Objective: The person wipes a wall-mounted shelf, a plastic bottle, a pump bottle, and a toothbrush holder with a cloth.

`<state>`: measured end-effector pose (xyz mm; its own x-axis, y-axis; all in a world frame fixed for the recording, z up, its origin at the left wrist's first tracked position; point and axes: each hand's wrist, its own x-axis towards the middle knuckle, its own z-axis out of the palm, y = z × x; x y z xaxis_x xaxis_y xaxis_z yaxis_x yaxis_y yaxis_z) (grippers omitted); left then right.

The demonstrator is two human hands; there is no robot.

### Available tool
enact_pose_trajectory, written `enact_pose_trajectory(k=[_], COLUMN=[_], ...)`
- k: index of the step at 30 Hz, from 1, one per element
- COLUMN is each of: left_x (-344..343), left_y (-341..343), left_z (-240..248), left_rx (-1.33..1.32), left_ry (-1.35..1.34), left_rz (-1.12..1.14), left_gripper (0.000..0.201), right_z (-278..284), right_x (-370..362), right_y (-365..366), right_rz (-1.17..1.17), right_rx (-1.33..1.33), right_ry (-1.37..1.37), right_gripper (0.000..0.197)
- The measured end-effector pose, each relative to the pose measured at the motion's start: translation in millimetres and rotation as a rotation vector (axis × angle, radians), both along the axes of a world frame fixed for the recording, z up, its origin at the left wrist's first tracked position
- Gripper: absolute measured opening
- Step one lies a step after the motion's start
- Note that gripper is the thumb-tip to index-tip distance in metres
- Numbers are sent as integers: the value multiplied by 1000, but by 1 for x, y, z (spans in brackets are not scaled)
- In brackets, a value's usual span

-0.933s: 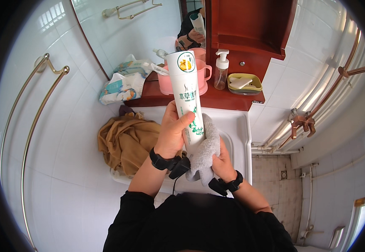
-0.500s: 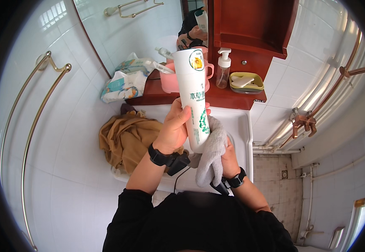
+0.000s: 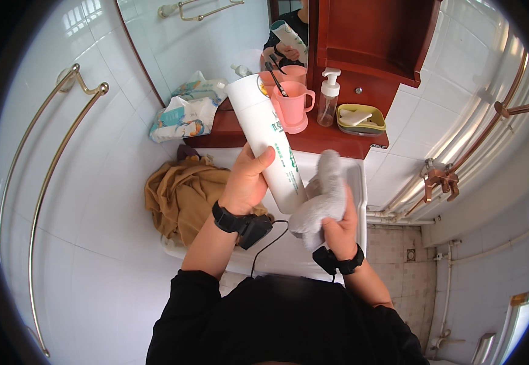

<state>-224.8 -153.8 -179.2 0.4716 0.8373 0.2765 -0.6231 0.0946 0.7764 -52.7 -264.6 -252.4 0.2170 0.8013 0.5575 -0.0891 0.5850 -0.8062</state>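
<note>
My left hand (image 3: 244,182) is wrapped round a tall white bottle (image 3: 275,163) with green print, tilted so its top points up and to the left. In my right hand (image 3: 341,230) is a bunched grey cloth (image 3: 320,210), partly blurred, beside the bottle's lower end. Whether cloth and bottle touch I cannot tell exactly. Both are held above a white sink (image 3: 351,159). A heap of brown fabric (image 3: 182,198) lies on the sink's left side, next to my left wrist.
On the red-brown ledge (image 3: 240,137) stand a pink cup (image 3: 293,108) with toothbrushes, a clear pump bottle (image 3: 328,103) and a yellow-green soap dish (image 3: 366,126). A tissue pack (image 3: 182,118) lies at the left. Copper-coloured taps (image 3: 439,182) and a towel rail (image 3: 47,176) project from the walls.
The white bottle has tilted its top leftward and turned, uncovering the pink cup. My right hand has drawn the grey cloth to the right, off the bottle's side.
</note>
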Motion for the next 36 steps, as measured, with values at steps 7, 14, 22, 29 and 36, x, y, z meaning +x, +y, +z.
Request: enact_pose_trajectory(k=[7, 14, 22, 29, 36], left_x=[7, 10, 13, 18, 22], left_y=[-4, -7, -12, -15, -1], left_z=[0, -1, -3, -3, 10], left_rx=[-8, -43, -46, -73, 1], left_ry=[44, 12, 46, 71, 157], left_rz=[-10, -47, -124, -156, -190], left_gripper=[47, 49, 55, 60, 56], right_z=[-5, -2, 20, 23, 3], right_x=[-8, -1, 9, 21, 36], right_y=[2, 6, 10, 18, 20], right_rz=[28, 90, 382, 422, 458], right_rx=[44, 13, -127, -236, -277], right_ry=[-203, -172, 104, 330, 429], right_gripper=[64, 62, 63, 63, 51])
